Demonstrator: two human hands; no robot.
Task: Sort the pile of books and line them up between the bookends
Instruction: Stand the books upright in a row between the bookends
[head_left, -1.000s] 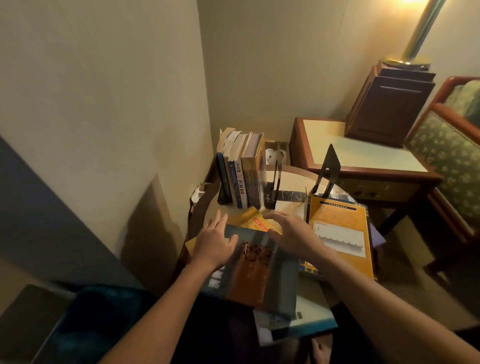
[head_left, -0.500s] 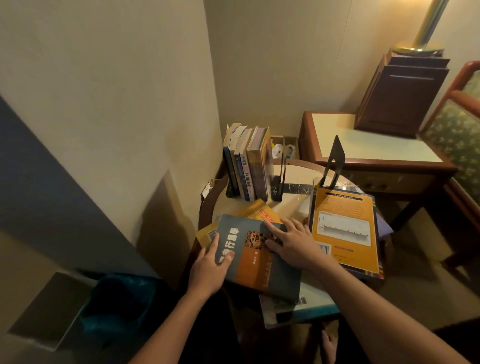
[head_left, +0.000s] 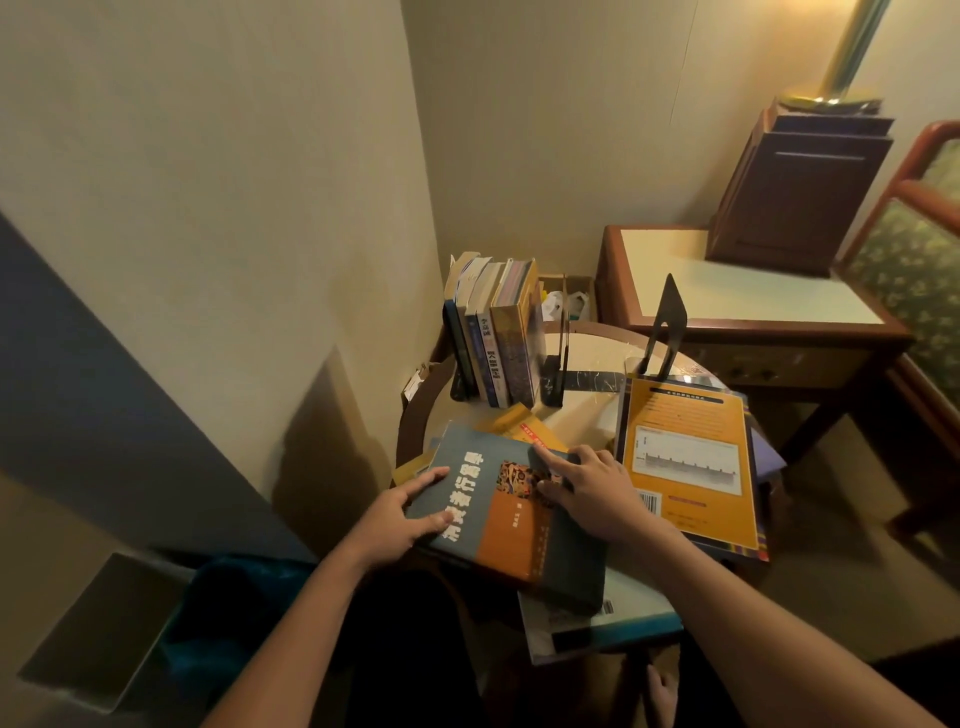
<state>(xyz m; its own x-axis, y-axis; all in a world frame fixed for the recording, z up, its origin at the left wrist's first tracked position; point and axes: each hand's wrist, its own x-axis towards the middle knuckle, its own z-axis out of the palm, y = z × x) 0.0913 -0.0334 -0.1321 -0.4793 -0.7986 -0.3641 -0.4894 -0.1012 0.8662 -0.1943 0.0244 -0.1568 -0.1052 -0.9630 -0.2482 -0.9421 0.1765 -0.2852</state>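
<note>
A grey-blue book with an orange panel (head_left: 511, 525) lies flat on top of the pile at the round table's near side. My left hand (head_left: 402, 512) grips its left edge, thumb on the cover. My right hand (head_left: 592, 491) rests on its far right corner, fingers spread on the cover. Several books (head_left: 493, 332) stand upright at the table's far left, between a bookend hidden behind them and a black bookend (head_left: 555, 371). Another black bookend (head_left: 667, 322) stands apart to the right. A large yellow book (head_left: 691, 462) lies flat at the right.
The round table (head_left: 587, 395) stands in a corner, walls to the left and behind. A wooden side table (head_left: 737, 291) with a dark box stands behind it, an armchair (head_left: 914, 249) at far right. A white-blue book (head_left: 613, 613) overhangs the table's near edge.
The grey-blue book has slid toward the left and nearer to me. My left hand moved from the cover to grip its left edge. My right hand shifted onto its far corner.
</note>
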